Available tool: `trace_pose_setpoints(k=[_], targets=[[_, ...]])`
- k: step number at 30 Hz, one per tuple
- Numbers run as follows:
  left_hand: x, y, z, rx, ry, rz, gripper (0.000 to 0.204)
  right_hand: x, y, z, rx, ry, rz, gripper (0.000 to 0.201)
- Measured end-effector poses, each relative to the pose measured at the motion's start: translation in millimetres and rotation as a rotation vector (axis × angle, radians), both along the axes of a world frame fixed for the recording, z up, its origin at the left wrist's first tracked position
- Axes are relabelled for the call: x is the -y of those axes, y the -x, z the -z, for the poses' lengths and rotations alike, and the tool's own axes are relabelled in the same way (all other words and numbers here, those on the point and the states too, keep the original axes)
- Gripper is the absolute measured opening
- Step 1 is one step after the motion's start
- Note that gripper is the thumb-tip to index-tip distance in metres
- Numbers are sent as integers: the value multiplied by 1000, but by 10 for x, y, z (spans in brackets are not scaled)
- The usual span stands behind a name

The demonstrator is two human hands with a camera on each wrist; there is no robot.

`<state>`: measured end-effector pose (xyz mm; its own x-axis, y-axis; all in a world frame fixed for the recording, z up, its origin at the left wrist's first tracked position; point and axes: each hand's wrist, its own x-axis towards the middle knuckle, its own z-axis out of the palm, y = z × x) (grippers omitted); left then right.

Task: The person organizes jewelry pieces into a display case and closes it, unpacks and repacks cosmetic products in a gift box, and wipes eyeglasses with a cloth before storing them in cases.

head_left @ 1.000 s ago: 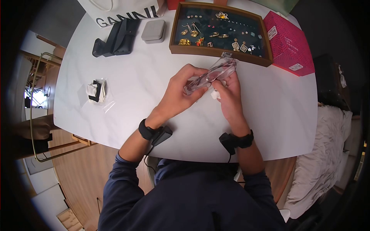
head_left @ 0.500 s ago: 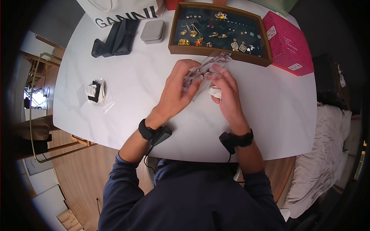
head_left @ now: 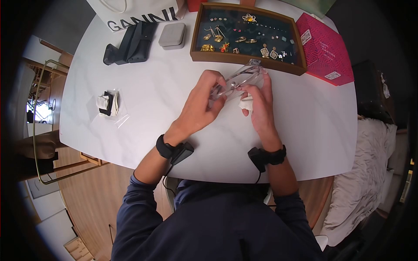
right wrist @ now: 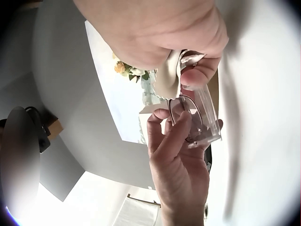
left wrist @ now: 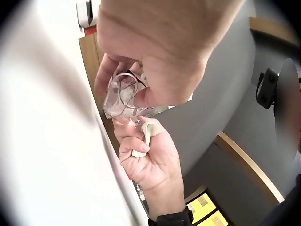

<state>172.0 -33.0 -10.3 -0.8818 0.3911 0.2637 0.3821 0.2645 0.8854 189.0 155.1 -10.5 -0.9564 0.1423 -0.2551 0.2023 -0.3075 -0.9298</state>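
Note:
A clear plastic case [head_left: 250,75] with thin-framed glasses [head_left: 234,85] at it is held between both hands above the white table. The left hand [head_left: 201,102] grips its left end, thumb in front and fingers behind. At the other end, the right hand [head_left: 262,106] holds the case with its fingertips and keeps a pale cloth [head_left: 246,103] tucked in its palm. In the left wrist view, the cloth [left wrist: 149,136] hangs between curled fingers. The right wrist view shows a lens [right wrist: 184,110] against the left fingers; whether the glasses lie wholly inside the case I cannot tell.
A framed jewellery tray [head_left: 244,60] stands just beyond the hands, beside a pink box [head_left: 326,52]. Back left are a grey case [head_left: 173,35], a black case [head_left: 141,41] and a white bag [head_left: 143,11]. A plastic packet with folded cloths [head_left: 107,103] lies at left.
The glasses and case have turned and shifted slightly between the hands. The right fingers have moved up along the case, and the cloth has stayed in the right palm.

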Motion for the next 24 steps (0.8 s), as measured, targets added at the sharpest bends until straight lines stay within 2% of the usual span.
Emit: trace_pose_setpoints(k=[1, 3, 5, 7, 10, 11, 13, 20, 22, 24], targets=[[-2, 6, 10, 62, -64, -19, 36, -4, -3, 20, -1, 0, 0, 74], [7, 14, -4, 61, -55, -10, 37, -21, -9, 67, -142, -194, 39, 76], [-1, 8, -62, 61, -45, 1, 39, -79, 16, 27, -154, -194, 34, 73], [-15, -25, -164, -28, 66, 58, 42, -136, 50, 22, -164, -195, 27, 70], [-16, -10, -75, -141, 118, 90, 44, -166, 68, 65, -111, -188, 51, 60], [-4, 2, -48, -141, 119, 91, 44, -144, 67, 66, -111, -155, 90, 53], [21, 33, -16, -326, 110, 65, 43, -135, 66, 47, -114, -121, 130, 47], [-64, -55, -94, -311, 171, -15, 41, -173, 85, 80, -95, -79, 125, 33], [-81, -60, -91, -284, 148, 2, 34, -130, 100, 86, -90, -69, 144, 32], [-86, -61, -85, -241, 142, -10, 29, -74, 116, 120, -97, 120, 223, 28]])
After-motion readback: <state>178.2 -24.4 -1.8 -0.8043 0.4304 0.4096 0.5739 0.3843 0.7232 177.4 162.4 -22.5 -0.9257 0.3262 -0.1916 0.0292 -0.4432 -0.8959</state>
